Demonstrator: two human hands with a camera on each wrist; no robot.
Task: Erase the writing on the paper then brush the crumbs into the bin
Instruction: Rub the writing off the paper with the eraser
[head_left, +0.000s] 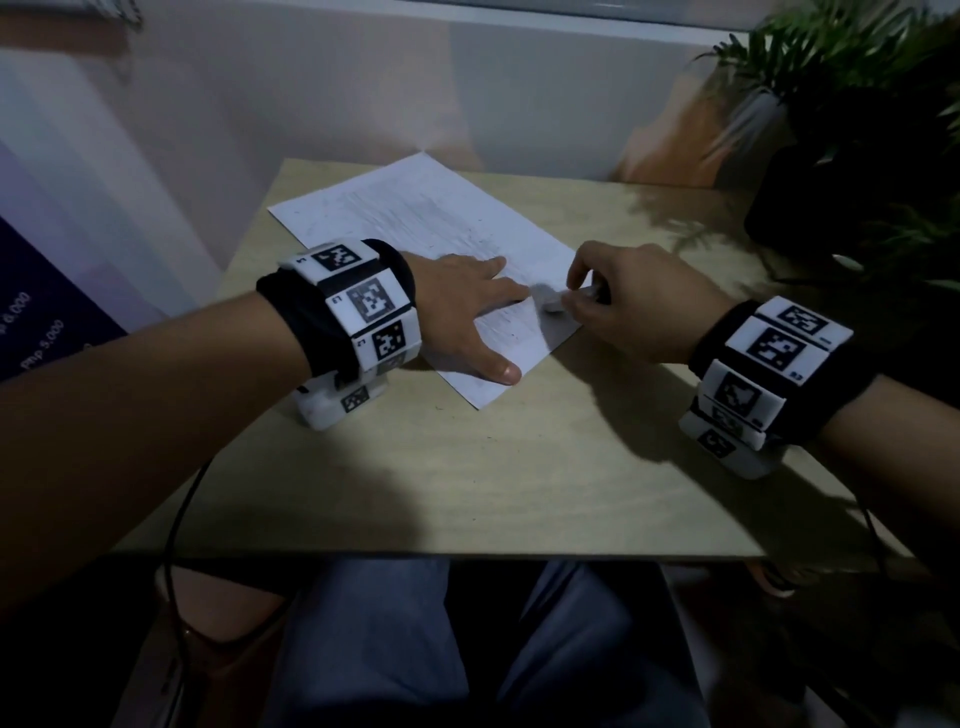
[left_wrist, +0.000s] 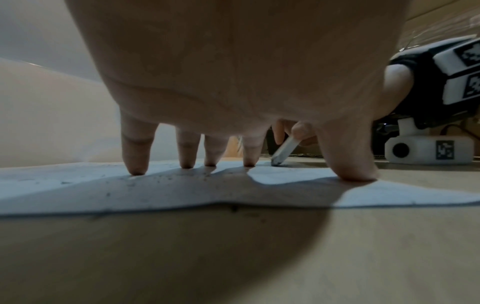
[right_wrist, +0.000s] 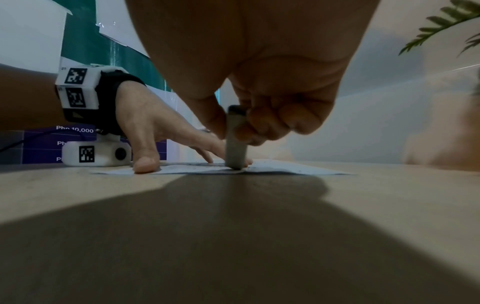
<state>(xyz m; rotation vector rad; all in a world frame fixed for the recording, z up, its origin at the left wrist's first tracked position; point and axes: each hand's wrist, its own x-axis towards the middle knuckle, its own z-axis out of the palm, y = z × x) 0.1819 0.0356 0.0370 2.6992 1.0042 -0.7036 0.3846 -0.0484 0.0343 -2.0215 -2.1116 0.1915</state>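
Paper (head_left: 431, 244) lies at an angle on the wooden table (head_left: 519, 467), its near right portion under work and faint grey marks visible across its middle. An eraser (right_wrist: 235, 142), a pale stick, stands nearly upright with its tip on the sheet close to the right edge, pinched between the thumb and curled fingers of the right hand (head_left: 634, 306). The left hand (head_left: 467, 306) is spread flat, straight fingertips (left_wrist: 137, 169) and thumb pressing the sheet down just beside the eraser. Dark crumbs (left_wrist: 182, 176) are scattered on the paper around those fingertips. No bin is in view. A potted plant (head_left: 852, 119) stands at the table's far right. Since the eraser works so near the edge, a hard stroke toward it could crease or tear the sheet, and a quick rub may flick crumbs onto the table, making the later brushing harder.
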